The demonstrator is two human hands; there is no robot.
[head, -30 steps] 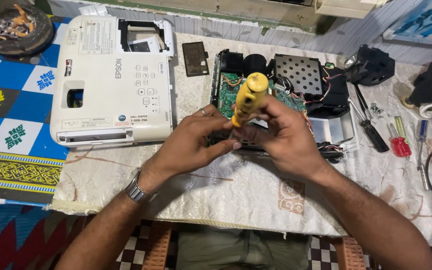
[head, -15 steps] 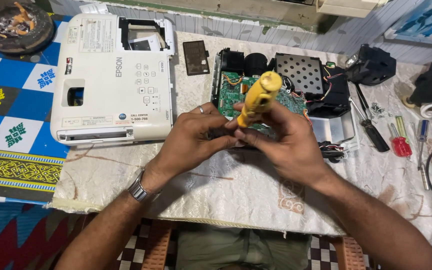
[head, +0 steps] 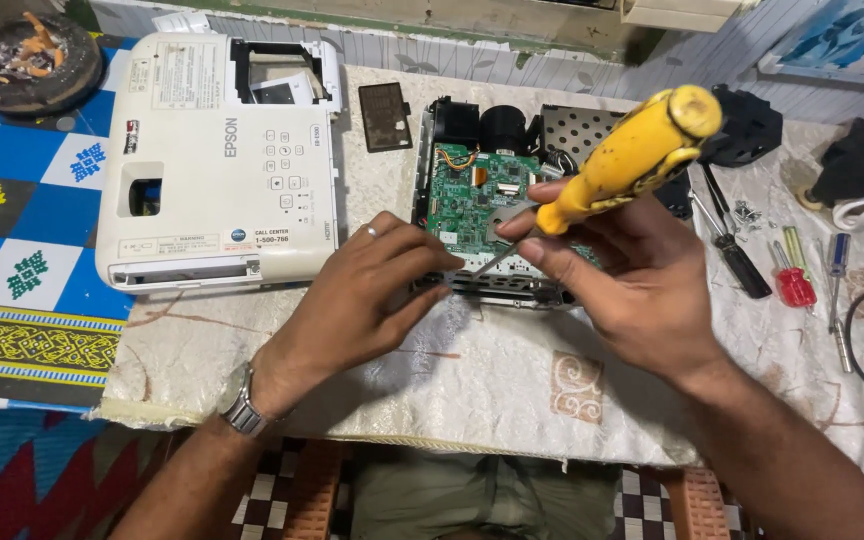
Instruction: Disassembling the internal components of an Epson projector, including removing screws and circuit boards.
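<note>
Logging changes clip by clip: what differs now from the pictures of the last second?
The yellow-handled screwdriver has tilted further right, still gripped by the right hand; its tip stays at the near edge of the opened projector chassis. The left hand keeps resting on that edge. The white projector cover and the spare screwdrivers have not moved.

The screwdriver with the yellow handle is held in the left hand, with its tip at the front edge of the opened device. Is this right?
Not quite. In the head view, the right hand holds the yellow-handled screwdriver; the left hand rests against the opened device. The tip is indeed at its front edge.
</note>
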